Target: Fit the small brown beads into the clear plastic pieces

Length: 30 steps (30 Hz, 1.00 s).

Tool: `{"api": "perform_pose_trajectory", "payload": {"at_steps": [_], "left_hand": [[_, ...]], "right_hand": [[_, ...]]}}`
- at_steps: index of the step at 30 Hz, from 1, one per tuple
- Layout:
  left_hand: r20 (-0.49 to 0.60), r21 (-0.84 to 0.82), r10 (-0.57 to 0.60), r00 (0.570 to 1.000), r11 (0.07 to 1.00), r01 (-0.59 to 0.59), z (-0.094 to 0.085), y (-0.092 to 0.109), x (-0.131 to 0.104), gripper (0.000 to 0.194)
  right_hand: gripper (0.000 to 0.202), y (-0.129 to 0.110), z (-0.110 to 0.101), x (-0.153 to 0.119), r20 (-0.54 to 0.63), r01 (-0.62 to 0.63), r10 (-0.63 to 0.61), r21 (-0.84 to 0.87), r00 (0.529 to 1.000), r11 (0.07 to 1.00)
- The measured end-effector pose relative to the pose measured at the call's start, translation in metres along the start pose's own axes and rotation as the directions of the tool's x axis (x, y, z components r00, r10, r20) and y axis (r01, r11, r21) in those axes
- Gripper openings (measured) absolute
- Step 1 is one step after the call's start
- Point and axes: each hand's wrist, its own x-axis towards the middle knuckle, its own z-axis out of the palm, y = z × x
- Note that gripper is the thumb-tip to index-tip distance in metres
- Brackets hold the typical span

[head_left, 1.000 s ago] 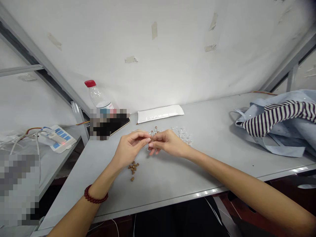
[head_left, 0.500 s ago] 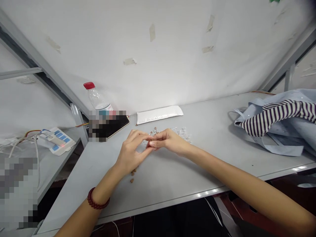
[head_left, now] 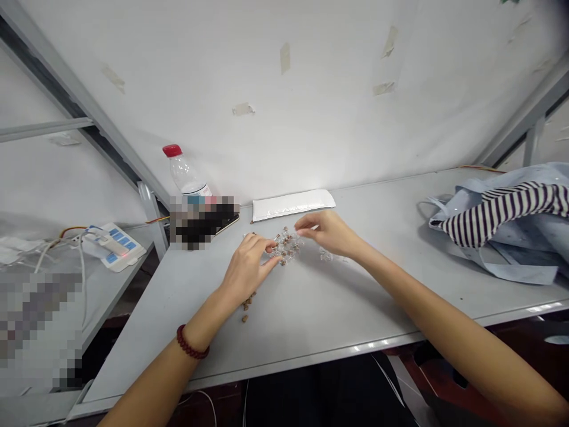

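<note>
A cluster of tiny clear bottles with brown stoppers (head_left: 288,244) lies on the table between my hands. My left hand (head_left: 249,261) rests at the cluster's left side, thumb and forefinger apart, with no held thing that I can make out. Over the cluster's upper right edge, my right hand (head_left: 326,231) pinches a small clear bottle at its fingertips, largely hidden by the fingers. More small clear bottles (head_left: 328,255) lie below the right wrist. Loose brown stoppers (head_left: 247,303) are scattered beside my left wrist, which wears a dark red bead bracelet (head_left: 192,343).
A white flat packet (head_left: 293,204) lies against the wall. Left of it are a dark phone (head_left: 226,219) and a red-capped bottle (head_left: 182,172). A power strip (head_left: 118,246) sits on the adjoining surface. A pale blue bag with striped cloth (head_left: 502,219) occupies the table's right side.
My hands, together at their fingertips before, have parted. The right hand has moved up and right, uncovering the cluster of bottles. The camera view has shifted slightly.
</note>
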Motion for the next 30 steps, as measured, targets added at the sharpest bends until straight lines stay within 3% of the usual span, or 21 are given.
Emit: {"api": "perform_pose_trajectory", "payload": {"at_steps": [3,6,10,13,16,21,24,30], "left_hand": [[0.052,-0.042,-0.138,0.989,0.989,0.141,0.004,-0.007,0.001,0.02],[0.063,-0.066,-0.231,0.971,0.97,0.235,0.001,-0.009,0.002,0.026],[0.144,-0.079,-0.368,0.919,0.921,0.381,-0.019,-0.012,0.008,0.025],[0.381,-0.067,-0.436,0.815,0.867,0.494,-0.041,-0.012,0.012,0.023],[0.592,-0.064,-0.398,0.701,0.843,0.534,-0.058,-0.009,0.013,0.02],[0.76,-0.006,-0.345,0.551,0.844,0.536,-0.064,-0.006,0.009,0.019],[0.786,0.028,-0.338,0.518,0.856,0.516,-0.06,-0.005,0.007,0.018],[0.767,0.069,-0.362,0.53,0.868,0.492,-0.052,0.001,0.006,0.011]], "right_hand": [[0.017,0.013,-0.019,0.005,-0.167,-0.085,0.037,-0.288,0.985,0.954],[0.021,0.03,-0.031,0.008,-0.163,-0.18,0.118,-0.444,0.979,0.878],[0.023,0.042,-0.037,0.009,-0.097,-0.261,0.243,-0.441,0.965,0.859],[0.02,0.044,-0.036,0.011,-0.065,-0.275,0.274,-0.422,0.96,0.864],[0.023,0.046,-0.033,0.013,-0.032,-0.249,0.259,-0.409,0.965,0.878],[0.02,0.05,-0.028,0.014,-0.01,-0.201,0.218,-0.427,0.976,0.881],[0.02,0.051,-0.026,0.014,-0.028,-0.206,0.215,-0.432,0.976,0.878],[0.025,0.054,-0.018,0.016,-0.017,-0.132,0.14,-0.467,0.99,0.874]]}}
